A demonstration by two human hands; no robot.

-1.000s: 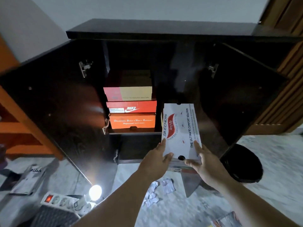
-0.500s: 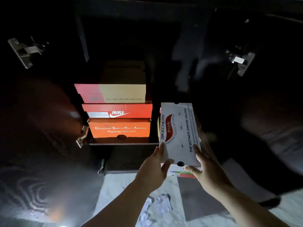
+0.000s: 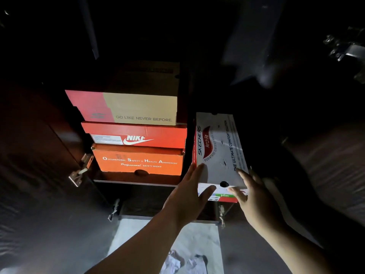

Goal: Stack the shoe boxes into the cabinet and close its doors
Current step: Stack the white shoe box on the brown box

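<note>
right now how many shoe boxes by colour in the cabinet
Orange or red: 2, the safety shoes box and the Nike box
Red and tan: 1, the top box
White: 1, the Skechers box, with left hand and right hand on it
Total: 4

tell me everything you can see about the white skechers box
The white shoe box looks like cardboard, with a red side edge and a red-and-green label on its near end. Its top reads "SKECHERS ArchFit" beside a red arc logo, and a round hole sits near the front edge. It lies flat, lengthwise into the cabinet, right of the stack of three boxes and seemingly apart from them. The left hand touches its near left corner with straight fingers; the right hand touches its near right end.
</note>
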